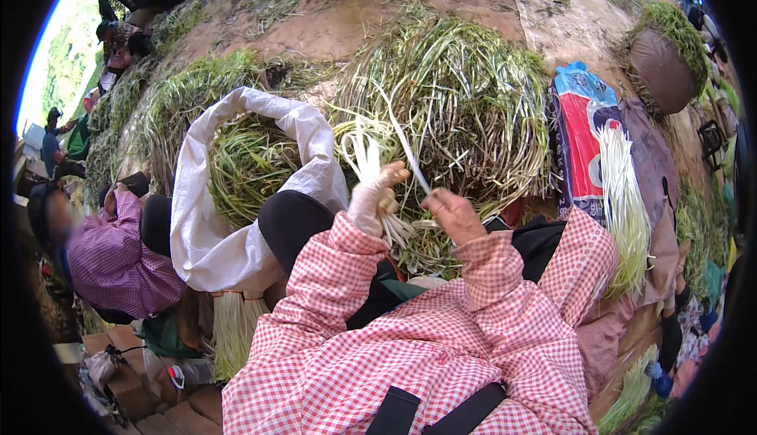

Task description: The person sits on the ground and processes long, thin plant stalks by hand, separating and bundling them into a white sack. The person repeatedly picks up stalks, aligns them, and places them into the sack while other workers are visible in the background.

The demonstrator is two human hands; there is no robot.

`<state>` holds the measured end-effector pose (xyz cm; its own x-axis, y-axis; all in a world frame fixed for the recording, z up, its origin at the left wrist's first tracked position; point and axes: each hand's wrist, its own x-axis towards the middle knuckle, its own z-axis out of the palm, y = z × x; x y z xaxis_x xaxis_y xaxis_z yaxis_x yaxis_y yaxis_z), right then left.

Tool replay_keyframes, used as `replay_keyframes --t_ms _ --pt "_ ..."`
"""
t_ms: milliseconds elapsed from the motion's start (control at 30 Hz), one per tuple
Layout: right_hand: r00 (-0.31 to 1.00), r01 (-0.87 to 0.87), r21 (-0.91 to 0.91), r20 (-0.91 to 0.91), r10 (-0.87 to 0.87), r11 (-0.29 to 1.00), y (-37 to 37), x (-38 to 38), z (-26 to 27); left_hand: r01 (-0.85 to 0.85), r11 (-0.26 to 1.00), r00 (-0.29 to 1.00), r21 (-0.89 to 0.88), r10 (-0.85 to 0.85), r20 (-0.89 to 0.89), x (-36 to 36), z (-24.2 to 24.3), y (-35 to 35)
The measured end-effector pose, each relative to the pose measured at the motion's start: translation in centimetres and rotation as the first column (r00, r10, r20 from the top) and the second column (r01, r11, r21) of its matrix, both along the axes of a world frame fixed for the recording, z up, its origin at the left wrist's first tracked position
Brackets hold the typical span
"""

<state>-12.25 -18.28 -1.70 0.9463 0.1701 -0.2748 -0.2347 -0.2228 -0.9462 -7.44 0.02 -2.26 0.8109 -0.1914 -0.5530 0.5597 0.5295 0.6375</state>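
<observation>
My left hand (374, 198) is closed around a small bunch of peeled white stalks (365, 154), whose lower ends stick out below the fist. It looks pale, perhaps thinly gloved. Beside it, my right hand (455, 216) pinches the end of one long pale stalk (405, 139), which slants up and left over a large heap of unpeeled green stalks (461, 98). To the left of my knee, a white woven sack (201, 240) with a rolled rim holds green leaves (254, 163).
A bundle of cleaned white stalks (624, 198) lies on a printed plastic bag (576, 139) at right. Tied bundles (233, 334) stand below the sack. A person in purple checks (121, 251) sits close at left. A plastic bottle (192, 374) lies on the bricks (192, 417).
</observation>
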Motion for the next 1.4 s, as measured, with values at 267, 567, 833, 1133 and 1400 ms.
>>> replay_keyframes --t_ms 267,567,833,1133,1400 --pt "0.943 -0.332 0.021 0.032 0.331 0.943 1.6 -0.7 -2.5 -0.044 0.998 0.999 0.046 0.045 -0.006 -1.0 0.1 -0.6" --pt "0.988 0.129 -0.39 -0.022 -0.15 0.912 0.7 3.8 -13.3 -0.263 0.961 0.906 -0.087 0.277 0.321 6.3 7.4 4.1" --pt "0.539 -0.839 -0.136 -0.345 0.769 0.527 5.3 5.6 -16.8 -0.077 0.966 0.954 -0.248 0.144 0.264 7.0 4.0 2.9" --pt "0.674 0.603 -0.627 0.068 -0.736 0.494 -16.0 19.3 -5.8 -0.059 0.935 0.963 -0.35 0.145 0.226 7.4 4.3 1.7" --pt "0.909 0.413 -0.62 0.239 -0.341 0.667 -13.1 21.7 -13.7 -0.393 0.843 0.661 -0.367 0.536 0.525 7.9 7.6 2.3"
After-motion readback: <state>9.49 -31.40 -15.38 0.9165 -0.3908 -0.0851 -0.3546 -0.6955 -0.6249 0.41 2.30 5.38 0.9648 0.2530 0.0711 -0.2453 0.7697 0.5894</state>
